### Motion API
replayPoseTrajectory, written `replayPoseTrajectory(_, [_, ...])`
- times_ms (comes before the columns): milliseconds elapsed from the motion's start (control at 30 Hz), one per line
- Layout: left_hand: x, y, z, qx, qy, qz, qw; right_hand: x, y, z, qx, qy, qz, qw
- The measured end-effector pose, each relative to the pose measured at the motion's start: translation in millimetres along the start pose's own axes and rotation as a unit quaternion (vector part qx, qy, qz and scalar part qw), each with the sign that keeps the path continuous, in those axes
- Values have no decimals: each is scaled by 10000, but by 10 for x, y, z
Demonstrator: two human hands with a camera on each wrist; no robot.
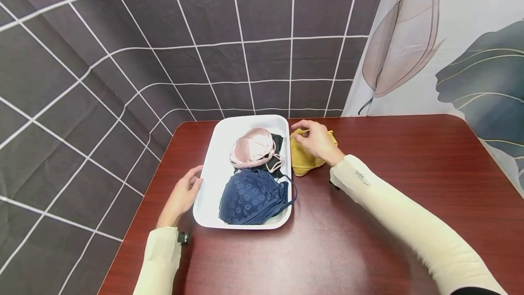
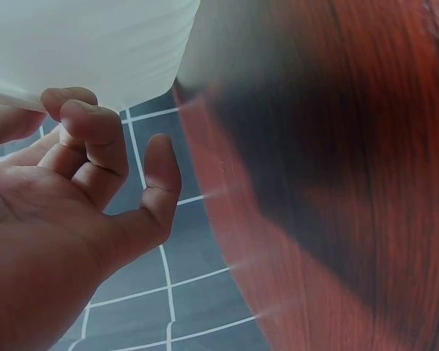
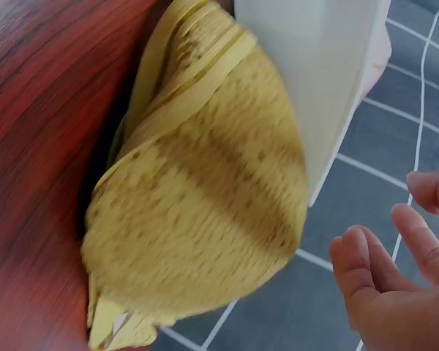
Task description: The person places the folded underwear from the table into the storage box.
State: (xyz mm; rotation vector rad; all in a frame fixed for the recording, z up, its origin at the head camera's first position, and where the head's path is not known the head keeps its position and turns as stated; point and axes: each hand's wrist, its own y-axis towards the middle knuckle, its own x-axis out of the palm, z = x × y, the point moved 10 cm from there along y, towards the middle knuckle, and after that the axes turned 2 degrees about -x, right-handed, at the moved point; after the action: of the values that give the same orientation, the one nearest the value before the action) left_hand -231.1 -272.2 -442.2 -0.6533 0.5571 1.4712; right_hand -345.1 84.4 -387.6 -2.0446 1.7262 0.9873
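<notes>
A white plastic tray (image 1: 213, 185) stands on the table with folded bras in it. In it, the pink satin bra (image 1: 254, 144) lies at the back and the navy lace bra (image 1: 249, 197) in front, one blue strap hanging over the right rim. My left hand (image 1: 186, 195) is at the tray's left side, loosely bent fingertips (image 2: 88, 121) right at the rim, thumb apart. Beside the tray's right wall lies a folded yellow bra (image 3: 205, 175). Over it in the head view is my right hand (image 1: 315, 140), fingers relaxed and holding nothing.
Black fabric (image 1: 277, 142) shows beneath the pink bra. The reddish-brown wooden table (image 1: 409, 167) extends to the right and front. A dark curtain with white grid lines (image 1: 262, 58) hangs behind and at the left, and a leaf-patterned white curtain (image 1: 462, 3) at the right.
</notes>
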Motion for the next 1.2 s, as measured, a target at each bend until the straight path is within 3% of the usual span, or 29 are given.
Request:
replayPoseTrajectory(500, [10, 16, -13, 21, 49, 29, 10000, -178, -102, 327, -104, -29, -5, 9999])
replayPoseTrajectory(800, [0, 13, -1, 11, 99, 13, 9999, -201, -192, 608, -197, -204, -268, 9992])
replayPoseTrajectory(1200, [4, 12, -4, -10, 53, 14, 10000, -90, -220, 971, 433, -119, -888, 9950])
